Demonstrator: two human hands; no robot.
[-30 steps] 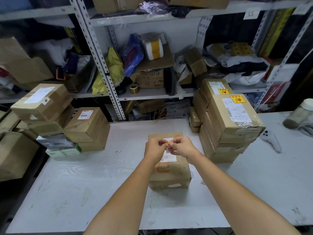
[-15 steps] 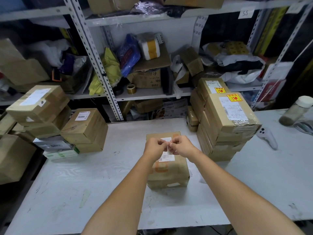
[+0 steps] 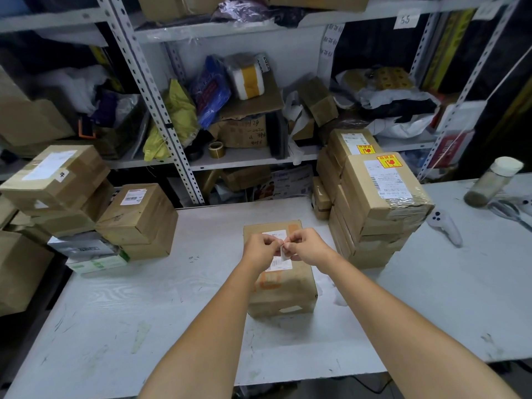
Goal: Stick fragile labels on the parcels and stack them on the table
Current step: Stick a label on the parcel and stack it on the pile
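A brown cardboard parcel (image 3: 283, 286) with a white shipping label lies in the middle of the white table (image 3: 144, 312). Just above it, my left hand (image 3: 260, 249) and my right hand (image 3: 306, 246) meet fingertip to fingertip and pinch a small sticker (image 3: 283, 250), whose white backing hangs between them. On the right stands a stack of parcels (image 3: 380, 203); its two top boxes carry yellow and red fragile labels (image 3: 388, 162).
Several unlabelled boxes (image 3: 86, 208) are piled at the table's left end. A white controller (image 3: 444, 226), scissors (image 3: 506, 210) and a capped jar (image 3: 493, 181) lie at the right. Cluttered metal shelves (image 3: 161, 116) rise behind the table.
My hands have stayed together above the parcel. The sticker's white backing now shows more between my fingertips, as if peeled further.
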